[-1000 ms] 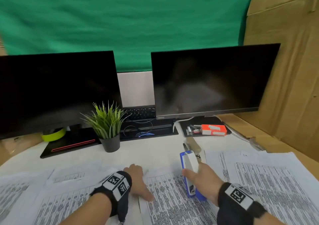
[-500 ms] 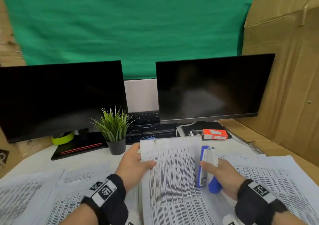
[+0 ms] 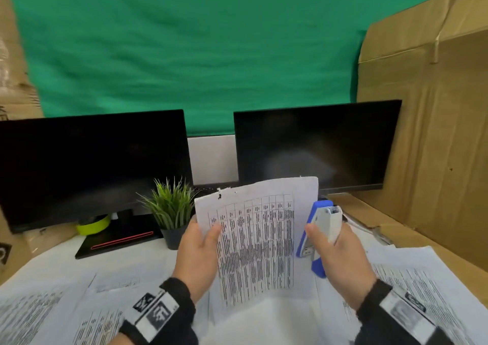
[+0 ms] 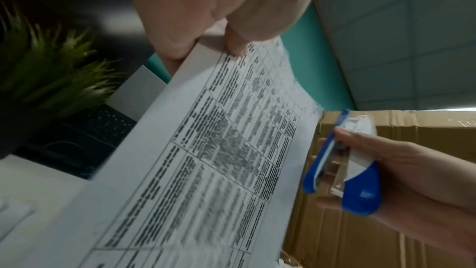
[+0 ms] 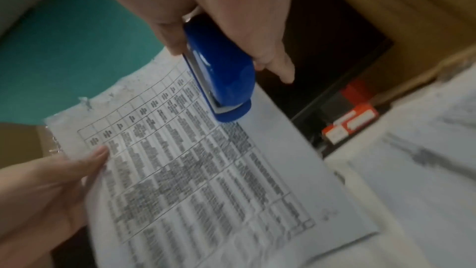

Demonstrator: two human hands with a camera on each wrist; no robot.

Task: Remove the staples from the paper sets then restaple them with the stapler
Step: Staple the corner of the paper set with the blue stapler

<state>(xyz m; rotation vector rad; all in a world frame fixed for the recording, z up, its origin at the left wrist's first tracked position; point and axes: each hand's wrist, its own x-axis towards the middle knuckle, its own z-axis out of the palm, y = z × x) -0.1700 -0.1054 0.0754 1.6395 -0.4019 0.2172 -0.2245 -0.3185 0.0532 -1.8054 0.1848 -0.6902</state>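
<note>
A printed paper set (image 3: 257, 241) is lifted off the desk and stands nearly upright in front of me. My left hand (image 3: 200, 249) pinches its left edge, thumb on the front; the left wrist view shows the thumb (image 4: 235, 46) pressed on that paper set (image 4: 206, 160). Its top left corner (image 3: 219, 195) is torn and ragged. My right hand (image 3: 335, 252) grips a blue and white stapler (image 3: 320, 232) just right of the sheet, nose up. In the right wrist view the stapler (image 5: 221, 80) sits beside the paper set (image 5: 206, 180).
More printed sheets (image 3: 412, 286) cover the white desk (image 3: 126, 262) on both sides. Two dark monitors (image 3: 314, 146) stand behind, with a small potted plant (image 3: 171, 212) between them. Cardboard (image 3: 435, 146) walls the right side. An orange staple box (image 5: 350, 125) lies by the right monitor.
The left hand has raised the paper set from flat on the desk to nearly upright. The right hand has lifted the stapler alongside it.
</note>
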